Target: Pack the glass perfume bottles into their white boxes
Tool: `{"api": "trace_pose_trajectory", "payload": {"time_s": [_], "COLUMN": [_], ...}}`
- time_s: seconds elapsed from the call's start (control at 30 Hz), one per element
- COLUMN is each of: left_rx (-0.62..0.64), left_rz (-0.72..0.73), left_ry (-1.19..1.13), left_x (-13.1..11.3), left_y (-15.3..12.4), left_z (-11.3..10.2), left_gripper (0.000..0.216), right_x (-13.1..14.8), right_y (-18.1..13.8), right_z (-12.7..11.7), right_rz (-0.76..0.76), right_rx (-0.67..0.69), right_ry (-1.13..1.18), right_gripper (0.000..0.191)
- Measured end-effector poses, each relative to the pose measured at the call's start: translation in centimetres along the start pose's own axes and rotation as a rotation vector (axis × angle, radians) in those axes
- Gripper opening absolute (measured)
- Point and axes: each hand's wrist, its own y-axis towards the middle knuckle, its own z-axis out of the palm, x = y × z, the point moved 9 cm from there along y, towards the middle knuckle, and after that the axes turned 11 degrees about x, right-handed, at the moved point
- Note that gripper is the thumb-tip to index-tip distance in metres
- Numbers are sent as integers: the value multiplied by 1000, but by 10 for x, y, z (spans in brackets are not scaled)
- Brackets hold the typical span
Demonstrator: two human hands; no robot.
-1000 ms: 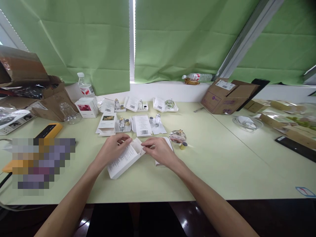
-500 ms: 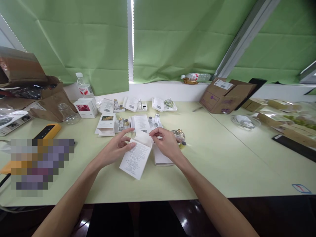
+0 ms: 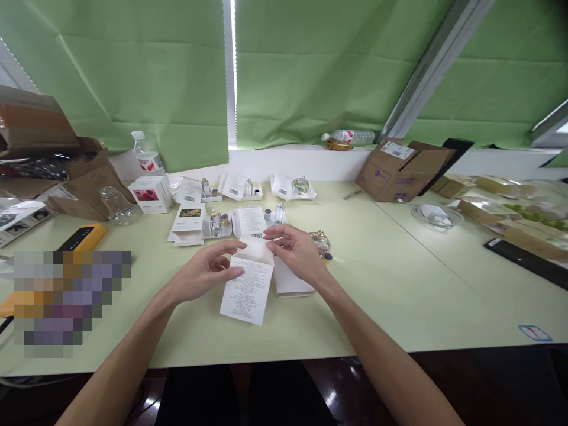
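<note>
Turned straighter since earlier, white box (image 3: 247,291); hands (image 3: 199,273) (image 3: 296,253) grasping it — near its flap (image 3: 256,251)

The left hand (image 3: 206,273) and right hand (image 3: 296,251) hold a printed white carton (image 3: 247,291) near the front edge of the surface (image 3: 399,296).

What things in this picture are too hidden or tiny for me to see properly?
In the head view:
The white box: words too small to read.
The round bottle: partly hidden by the right hand.
The yellow-and-black object: partly covered by blurry squares.
The brown cardboard: cut off by the left edge.
</note>
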Motion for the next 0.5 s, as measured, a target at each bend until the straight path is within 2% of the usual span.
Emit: {"api": "trace_pose_trajectory", "payload": {"time_s": [0.2,0.5], "left_rx": [-31,-40], "left_rz": [-21,-11], "left_ry": [-20,-22], "left_x": [2,-1], "left_y": [-1,-2], "left_z": [-4,-5], "left_gripper": [51,58], "right_x": [6,6], "right_y": [-2,-3], "right_z": [-3,-2], "right_rz": [-38,-47], "right_rx": [-31,-41], "right_ry": [-79,56], "right_gripper": [26,21]}}
